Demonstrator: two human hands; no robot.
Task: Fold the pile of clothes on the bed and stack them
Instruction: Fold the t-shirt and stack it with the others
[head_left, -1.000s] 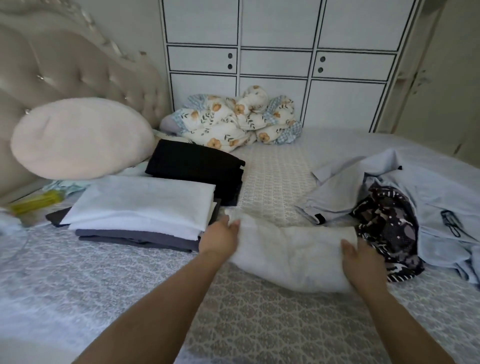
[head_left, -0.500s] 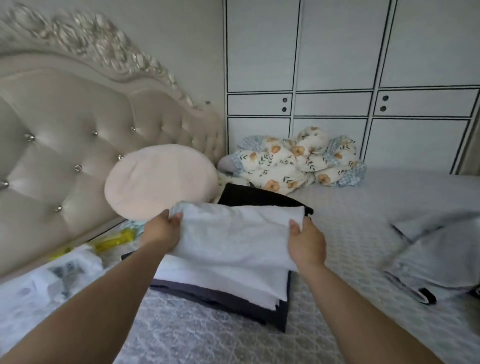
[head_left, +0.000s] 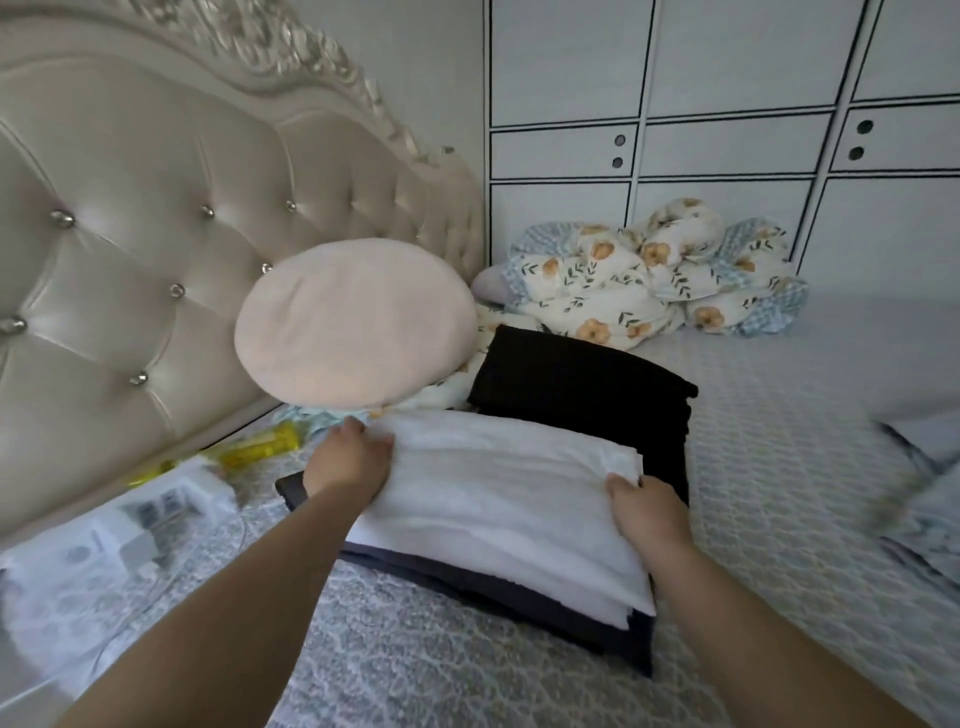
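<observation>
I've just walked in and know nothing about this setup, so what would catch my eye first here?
Probably the two bare hands, left hand and right hand, gripping the ends of a folded white garment that lies on top of a stack over dark grey clothes. Just behind sits a folded black pile. A round pink cushion leans against the tufted headboard on the left.

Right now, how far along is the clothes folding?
Done: a folded black stack and a dark-and-white stack. In hand: left hand and right hand grip a folded white garment on that stack. Left: unfolded clothes at right.
</observation>
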